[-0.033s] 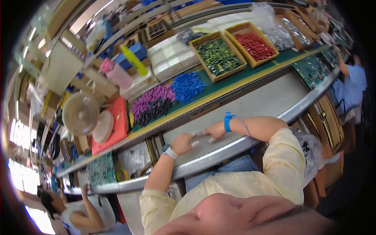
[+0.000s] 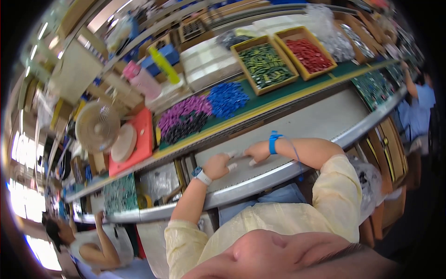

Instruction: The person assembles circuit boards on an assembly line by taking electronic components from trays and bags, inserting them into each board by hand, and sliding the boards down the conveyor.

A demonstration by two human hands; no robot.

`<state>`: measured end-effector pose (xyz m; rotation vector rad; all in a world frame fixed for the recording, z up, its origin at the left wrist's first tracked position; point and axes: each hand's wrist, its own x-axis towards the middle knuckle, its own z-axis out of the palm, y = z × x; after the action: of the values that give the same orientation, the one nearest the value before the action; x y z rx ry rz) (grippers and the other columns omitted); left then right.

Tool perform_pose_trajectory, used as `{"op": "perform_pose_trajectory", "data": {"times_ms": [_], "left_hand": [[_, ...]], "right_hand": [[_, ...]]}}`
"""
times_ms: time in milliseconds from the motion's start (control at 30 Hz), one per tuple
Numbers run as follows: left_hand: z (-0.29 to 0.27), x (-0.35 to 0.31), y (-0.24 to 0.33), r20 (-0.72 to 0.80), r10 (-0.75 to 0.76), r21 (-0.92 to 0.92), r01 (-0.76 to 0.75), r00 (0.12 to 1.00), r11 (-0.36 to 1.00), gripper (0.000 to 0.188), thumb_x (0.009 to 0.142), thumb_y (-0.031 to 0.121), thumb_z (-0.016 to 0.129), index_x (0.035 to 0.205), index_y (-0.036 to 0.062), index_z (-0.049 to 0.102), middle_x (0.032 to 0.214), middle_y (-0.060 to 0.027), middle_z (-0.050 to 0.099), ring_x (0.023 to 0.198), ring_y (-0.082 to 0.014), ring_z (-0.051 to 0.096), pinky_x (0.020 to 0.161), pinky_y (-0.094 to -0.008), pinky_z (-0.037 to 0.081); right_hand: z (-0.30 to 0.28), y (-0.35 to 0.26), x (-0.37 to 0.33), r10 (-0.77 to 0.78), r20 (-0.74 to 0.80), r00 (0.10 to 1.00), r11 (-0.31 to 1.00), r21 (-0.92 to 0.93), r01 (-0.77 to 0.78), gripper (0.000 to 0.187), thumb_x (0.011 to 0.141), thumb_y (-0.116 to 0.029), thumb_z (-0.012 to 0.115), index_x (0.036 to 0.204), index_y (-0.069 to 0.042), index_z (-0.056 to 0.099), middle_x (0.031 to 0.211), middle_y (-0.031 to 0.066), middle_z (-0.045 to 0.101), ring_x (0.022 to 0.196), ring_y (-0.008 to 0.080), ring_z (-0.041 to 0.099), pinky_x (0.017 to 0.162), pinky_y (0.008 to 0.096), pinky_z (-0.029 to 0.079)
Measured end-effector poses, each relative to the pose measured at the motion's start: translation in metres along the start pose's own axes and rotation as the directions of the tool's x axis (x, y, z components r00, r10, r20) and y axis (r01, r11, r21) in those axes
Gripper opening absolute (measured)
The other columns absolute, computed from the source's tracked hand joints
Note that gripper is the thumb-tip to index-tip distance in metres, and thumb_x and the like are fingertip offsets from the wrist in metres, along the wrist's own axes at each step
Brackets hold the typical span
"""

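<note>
A person's left hand [image 2: 217,166] and right hand [image 2: 258,152] face each other over a grey tabletop [image 2: 320,114], thumbs and forefingers apart, nothing visible between. Careful handling likely needs light fingers and the blue wristband [image 2: 273,143] kept clear. Beyond the fingers, well apart, lie black pieces [image 2: 183,128], then purple pieces [image 2: 188,109].

The left hand [image 2: 217,166] and right hand [image 2: 258,152] nearly meet in front of the blue parts [image 2: 227,99]; purple parts [image 2: 181,110] lie left of these, green parts [image 2: 265,65] right.
</note>
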<state>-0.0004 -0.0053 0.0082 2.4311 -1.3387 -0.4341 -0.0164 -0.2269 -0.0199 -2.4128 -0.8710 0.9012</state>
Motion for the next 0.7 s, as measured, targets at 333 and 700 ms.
{"op": "perform_pose_trajectory", "data": {"times_ms": [333, 700], "left_hand": [[-0.032, -0.131, -0.036, -0.506, -0.244, 0.069, 0.321, 0.827, 0.945, 0.047, 0.078, 0.026, 0.06, 0.119, 0.0041, 0.05, 0.113, -0.0222, 0.053, 0.108, -0.0362, 0.049, 0.092, -0.0403, 0.04], [-0.042, -0.369, -0.211, -0.848, -0.53, -0.169, 0.943, 0.009, 0.286, 0.049, 0.08, 0.033, 0.058, 0.113, -0.003, 0.052, 0.117, -0.0248, 0.051, 0.11, -0.0372, 0.047, 0.093, -0.0423, 0.038]], "right_hand": [[-0.011, -0.006, -0.012, -0.06, -0.035, 0.998, 0.995, -0.087, 0.057, 0.047, 0.079, -0.027, 0.06, 0.117, -0.002, 0.05, 0.109, 0.0214, 0.056, 0.103, 0.0367, 0.052, 0.089, 0.0402, 0.041], [-0.007, 0.005, -0.006, 0.049, -0.101, 0.994, 0.992, 0.118, -0.037, 0.045, 0.08, -0.024, 0.061, 0.116, 0.0, 0.051, 0.109, 0.0208, 0.058, 0.101, 0.0326, 0.056, 0.087, 0.036, 0.044]]}}
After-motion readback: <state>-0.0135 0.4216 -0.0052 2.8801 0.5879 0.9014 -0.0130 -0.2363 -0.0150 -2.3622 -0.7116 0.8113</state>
